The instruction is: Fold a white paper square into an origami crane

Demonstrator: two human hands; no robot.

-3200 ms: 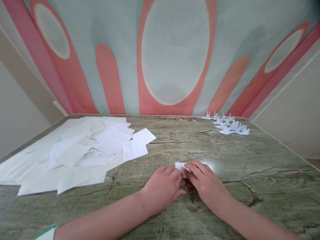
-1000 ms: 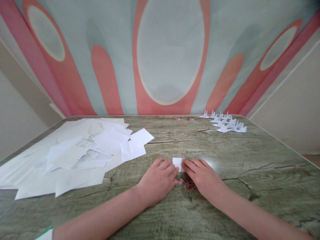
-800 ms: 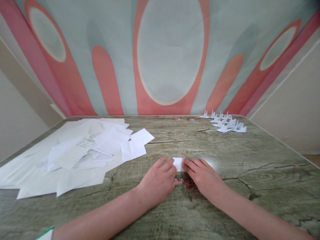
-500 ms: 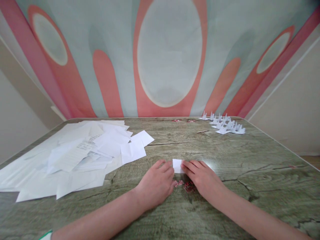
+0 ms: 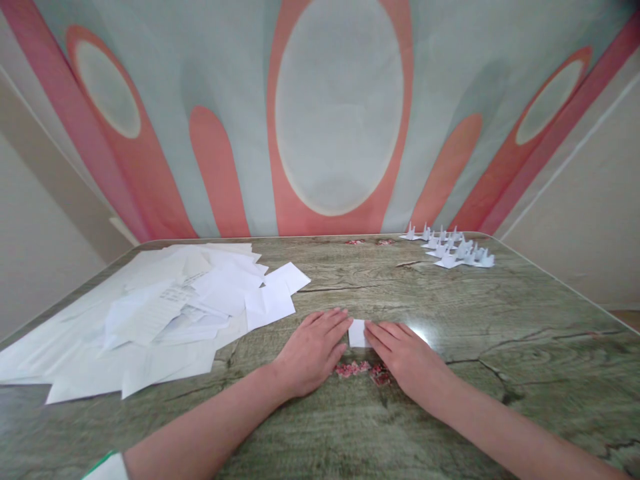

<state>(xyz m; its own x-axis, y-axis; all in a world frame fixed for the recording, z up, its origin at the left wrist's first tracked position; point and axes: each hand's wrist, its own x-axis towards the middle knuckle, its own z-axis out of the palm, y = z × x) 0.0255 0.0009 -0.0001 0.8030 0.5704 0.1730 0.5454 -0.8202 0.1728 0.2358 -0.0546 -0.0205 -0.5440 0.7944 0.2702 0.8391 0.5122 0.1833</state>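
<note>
A small white folded piece of paper (image 5: 357, 333) lies on the wood-patterned table between my two hands. My left hand (image 5: 316, 343) rests palm down, its fingers extended and its fingertips at the paper's left edge; nothing is gripped in it. Over the right part of the paper are the closed-together fingers of my right hand (image 5: 400, 350), holding it against the tabletop. That hand's thumb is hidden, and so is the paper's right end.
A wide, loose pile of white paper sheets (image 5: 165, 360) covers the table's left side, with small white squares (image 5: 270, 305) at its right edge. Several folded paper cranes (image 5: 447, 260) stand at the back right. A patterned wall panel (image 5: 340, 113) rises behind the table (image 5: 500, 327).
My left hand's fingers have straightened from a curled pose and reach slightly farther forward. My right hand stays on the paper almost unmoved. The view has shifted slightly.
</note>
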